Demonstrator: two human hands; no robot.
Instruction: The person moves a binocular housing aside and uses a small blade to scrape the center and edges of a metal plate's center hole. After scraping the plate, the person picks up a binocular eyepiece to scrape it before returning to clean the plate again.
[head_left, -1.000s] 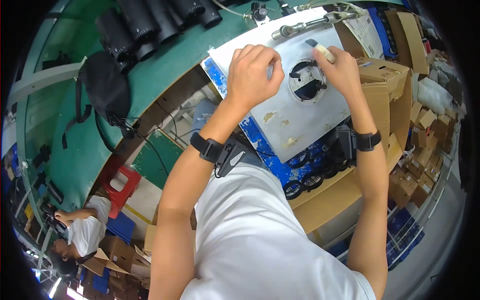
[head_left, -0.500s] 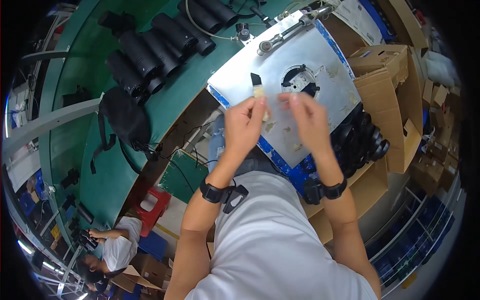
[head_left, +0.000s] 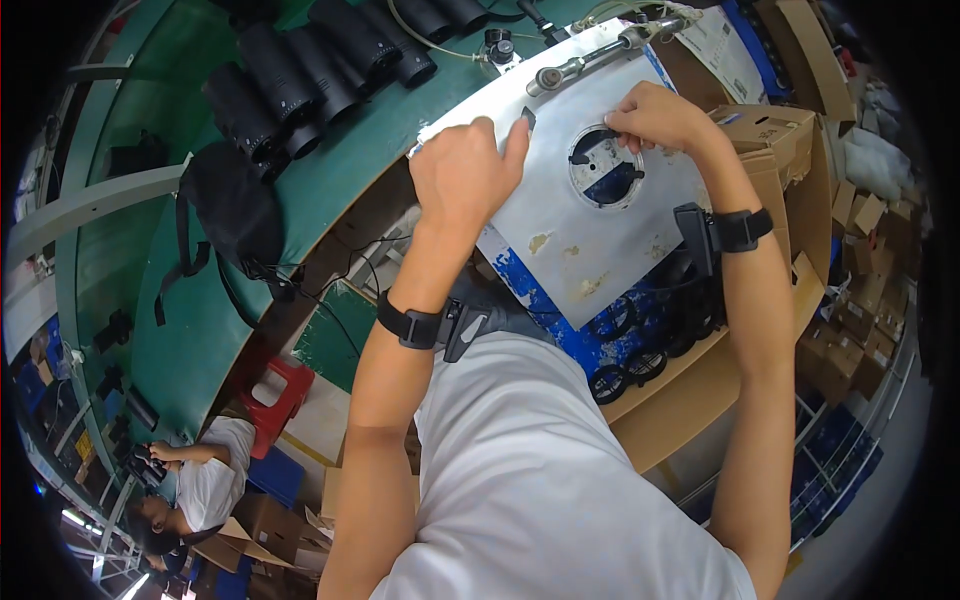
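Observation:
My left hand (head_left: 465,170) is closed over the left part of the white metal plate (head_left: 560,265). It grips a small tool with a flat, angled black tip (head_left: 529,118); the tip sticks out past my thumb, and my fingers hide the rest. My right hand (head_left: 655,118) pinches at the upper right edge of a round fixture (head_left: 606,165) set in the plate. Whatever lies between those fingertips is too small to make out. Inside the fixture's light ring sit dark pieces and a pale bar.
A metal cylinder-and-rod assembly (head_left: 590,65) lies along the plate's far edge. Several black cylinders (head_left: 275,75) and a black bag (head_left: 240,210) rest on the green bench. Black rings (head_left: 640,365) lie near the plate, beside cardboard boxes (head_left: 765,130). A co-worker (head_left: 205,480) sits lower left.
My right hand has moved away from my left, up and right to the fixture's edge. My left hand has moved up and left and turned, hiding the tool's pale handle.

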